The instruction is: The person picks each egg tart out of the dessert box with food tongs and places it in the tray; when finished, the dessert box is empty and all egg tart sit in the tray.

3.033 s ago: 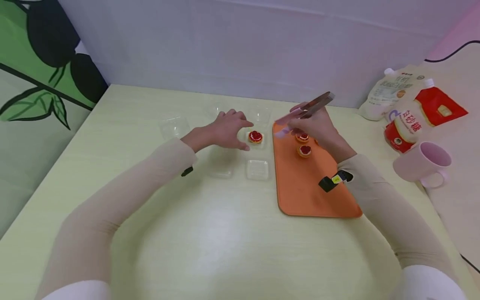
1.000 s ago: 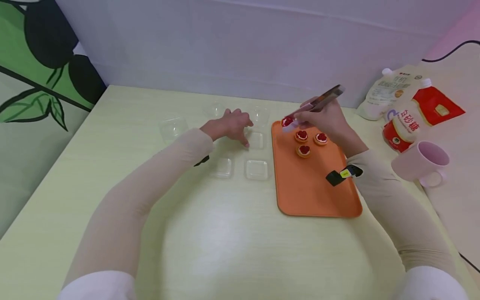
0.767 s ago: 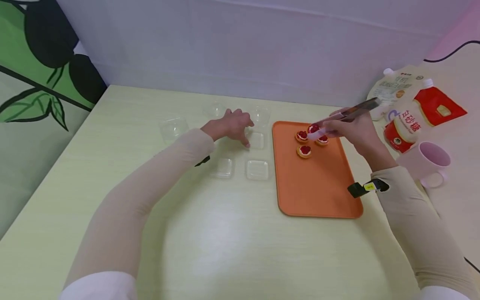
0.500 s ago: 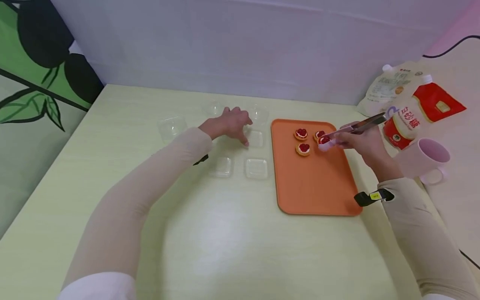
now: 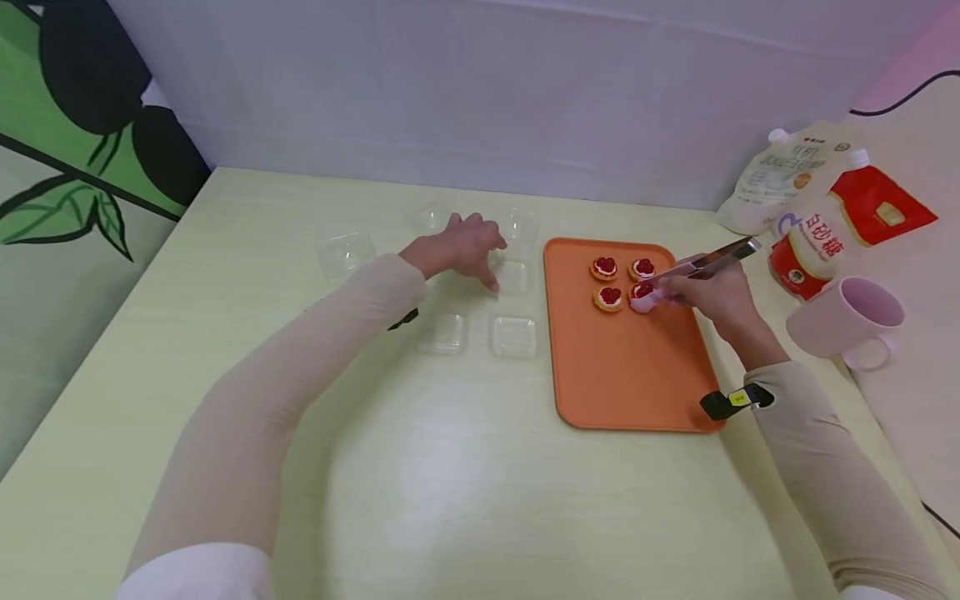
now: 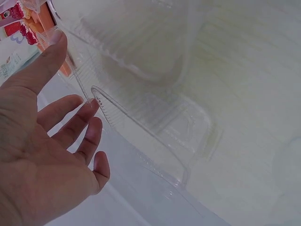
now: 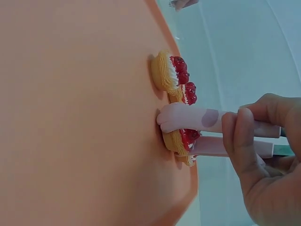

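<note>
My right hand (image 5: 716, 293) grips pink-tipped tongs (image 5: 693, 271), their tips around a small red-topped tart (image 5: 642, 290) at the orange tray's surface. In the right wrist view, the tongs' paw-shaped tip (image 7: 176, 117) partly hides that tart (image 7: 174, 141). Other tarts (image 5: 603, 267) stand close by on the tray (image 5: 630, 375). My left hand (image 5: 468, 248) is spread beside a clear plastic compartment (image 5: 513, 277). From the left wrist, this hand (image 6: 51, 141) shows its thumb and loosely bent fingertips apart, at the rim of a clear plastic container (image 6: 136, 120).
More clear plastic compartments sit at the front (image 5: 513, 337), with clear raised pieces (image 5: 347, 257) at the back and left. A pink mug (image 5: 843, 325), a red and white sugar bag (image 5: 825, 237) and a pale pouch (image 5: 780, 179) stand right of the tray.
A tart that was in the clear compartment beside my left hand has been lifted out with the tongs and carried right to the tray, beside the other tarts. My left hand has shifted slightly right.
</note>
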Demonstrator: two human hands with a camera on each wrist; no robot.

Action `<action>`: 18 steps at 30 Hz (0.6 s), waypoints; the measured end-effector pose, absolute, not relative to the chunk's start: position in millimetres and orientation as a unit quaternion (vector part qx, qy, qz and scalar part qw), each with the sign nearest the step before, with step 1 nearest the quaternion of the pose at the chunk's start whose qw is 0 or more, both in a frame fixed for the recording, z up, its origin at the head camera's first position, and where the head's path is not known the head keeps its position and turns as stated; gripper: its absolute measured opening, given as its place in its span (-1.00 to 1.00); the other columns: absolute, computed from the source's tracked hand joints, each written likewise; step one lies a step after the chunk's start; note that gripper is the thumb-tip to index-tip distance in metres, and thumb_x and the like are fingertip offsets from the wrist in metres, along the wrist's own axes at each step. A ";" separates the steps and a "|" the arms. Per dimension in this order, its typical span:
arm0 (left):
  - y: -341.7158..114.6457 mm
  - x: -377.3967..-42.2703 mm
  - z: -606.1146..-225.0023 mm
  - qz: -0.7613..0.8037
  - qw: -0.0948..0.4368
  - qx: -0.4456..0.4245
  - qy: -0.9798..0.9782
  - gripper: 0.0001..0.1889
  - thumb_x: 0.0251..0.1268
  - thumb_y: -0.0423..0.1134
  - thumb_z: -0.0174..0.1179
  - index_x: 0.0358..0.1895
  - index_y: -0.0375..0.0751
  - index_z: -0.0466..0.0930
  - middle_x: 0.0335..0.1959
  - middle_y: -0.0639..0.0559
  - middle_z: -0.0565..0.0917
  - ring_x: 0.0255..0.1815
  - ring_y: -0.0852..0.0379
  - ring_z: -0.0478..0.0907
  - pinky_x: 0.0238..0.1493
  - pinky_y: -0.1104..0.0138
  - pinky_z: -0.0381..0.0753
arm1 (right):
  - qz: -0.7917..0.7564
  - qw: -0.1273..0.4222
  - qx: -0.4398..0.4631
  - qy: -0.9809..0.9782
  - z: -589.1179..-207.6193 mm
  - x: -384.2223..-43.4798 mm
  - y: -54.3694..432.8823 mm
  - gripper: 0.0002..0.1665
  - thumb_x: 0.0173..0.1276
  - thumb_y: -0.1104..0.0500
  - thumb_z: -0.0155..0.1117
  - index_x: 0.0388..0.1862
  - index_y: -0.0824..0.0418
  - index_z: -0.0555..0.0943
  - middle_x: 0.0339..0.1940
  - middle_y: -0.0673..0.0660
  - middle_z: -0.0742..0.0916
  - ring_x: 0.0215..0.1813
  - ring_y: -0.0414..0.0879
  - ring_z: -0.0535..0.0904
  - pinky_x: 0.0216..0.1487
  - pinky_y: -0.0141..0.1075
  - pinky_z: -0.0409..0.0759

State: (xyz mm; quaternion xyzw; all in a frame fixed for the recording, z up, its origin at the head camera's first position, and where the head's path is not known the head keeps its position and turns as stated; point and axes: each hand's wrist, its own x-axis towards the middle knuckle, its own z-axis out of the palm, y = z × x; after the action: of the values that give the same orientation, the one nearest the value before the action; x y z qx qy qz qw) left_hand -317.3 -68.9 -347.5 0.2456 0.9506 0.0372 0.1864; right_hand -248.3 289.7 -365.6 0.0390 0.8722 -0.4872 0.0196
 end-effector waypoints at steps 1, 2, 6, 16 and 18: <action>-69.1 -317.7 -347.8 0.037 0.186 0.246 0.951 -0.14 0.08 0.10 0.48 0.45 -0.14 0.38 0.37 -0.06 0.44 0.31 -0.09 0.26 0.28 0.00 0.13 | -0.485 0.017 0.040 0.873 -365.4 -248.0 288.7 -0.51 0.38 0.20 0.32 0.18 0.40 0.43 -0.42 -0.33 0.68 -0.43 -0.41 0.70 -0.26 -0.41 0.68; -69.3 -318.0 -348.1 0.036 0.186 0.247 0.950 -0.14 0.09 0.10 0.48 0.45 -0.14 0.38 0.37 -0.06 0.44 0.31 -0.09 0.26 0.28 0.00 0.13 | -0.484 0.016 0.037 0.874 -365.2 -247.6 287.9 -0.51 0.38 0.20 0.32 0.19 0.40 0.43 -0.41 -0.32 0.69 -0.43 -0.41 0.70 -0.27 -0.41 0.68; -70.2 -319.5 -349.5 0.036 0.186 0.249 0.950 -0.14 0.09 0.10 0.48 0.45 -0.14 0.37 0.38 -0.06 0.43 0.30 -0.09 0.26 0.28 0.00 0.13 | -0.491 0.020 0.019 0.871 -364.1 -246.0 286.2 -0.44 0.38 0.21 0.33 0.24 0.44 0.39 -0.33 -0.27 0.75 -0.41 -0.42 0.70 -0.29 -0.43 0.68; -69.8 -320.7 -350.4 0.038 0.184 0.252 0.950 -0.14 0.08 0.11 0.48 0.44 -0.14 0.39 0.38 -0.06 0.44 0.29 -0.09 0.27 0.28 0.01 0.14 | -0.509 0.018 -0.004 0.861 -360.7 -242.6 294.1 -0.47 0.34 0.17 0.39 0.17 0.38 0.44 -0.36 -0.31 0.76 -0.40 -0.36 0.73 -0.30 -0.41 0.69; -70.4 -321.4 -351.2 0.039 0.184 0.250 0.950 -0.15 0.08 0.10 0.48 0.44 -0.14 0.39 0.37 -0.06 0.44 0.29 -0.09 0.26 0.28 0.01 0.14 | -0.536 0.010 0.000 0.844 -358.9 -240.6 295.8 -0.51 0.33 0.19 0.40 0.12 0.36 0.45 -0.39 -0.29 0.76 -0.42 -0.32 0.74 -0.31 -0.40 0.69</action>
State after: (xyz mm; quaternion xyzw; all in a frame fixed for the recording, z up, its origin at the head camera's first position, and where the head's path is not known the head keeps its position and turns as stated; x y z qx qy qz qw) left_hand -321.4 -70.4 -351.2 0.2497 0.9498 0.0388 0.1844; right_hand -240.6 295.8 -358.9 -0.0004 0.8441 -0.5361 0.0105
